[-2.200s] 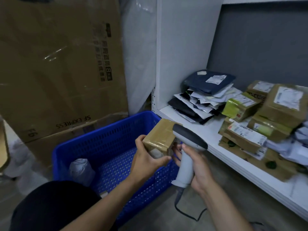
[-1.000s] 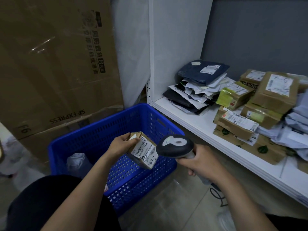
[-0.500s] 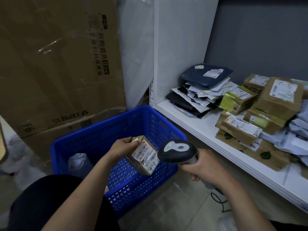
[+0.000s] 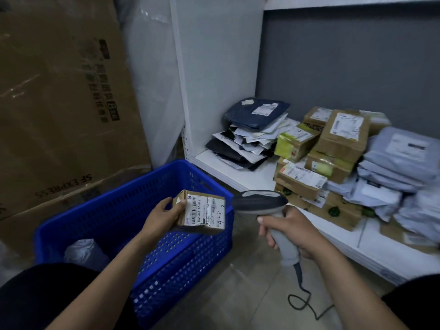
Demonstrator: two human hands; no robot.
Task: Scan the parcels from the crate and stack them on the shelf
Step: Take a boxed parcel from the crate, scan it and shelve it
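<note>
Head view is showing the white shelf [image 4: 238,181], the blue crate [image 4: 133,188] beside it, and over the crate the left hand [image 4: 162,216] gripping a small parcel [image 4: 201,213] while the right hand [image 4: 287,231] is gripping the scanner [image 4: 259,201]. Holding the label [image 4: 197,208] steady and facing the scanner is looking wise. The parcel is lying label-up, long side pointing at the scanner.

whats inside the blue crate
One white plastic-wrapped parcel lies in the blue crate, near left corner. The left hand and its labelled cardboard box cover part of the floor; anything there is hidden.
</note>
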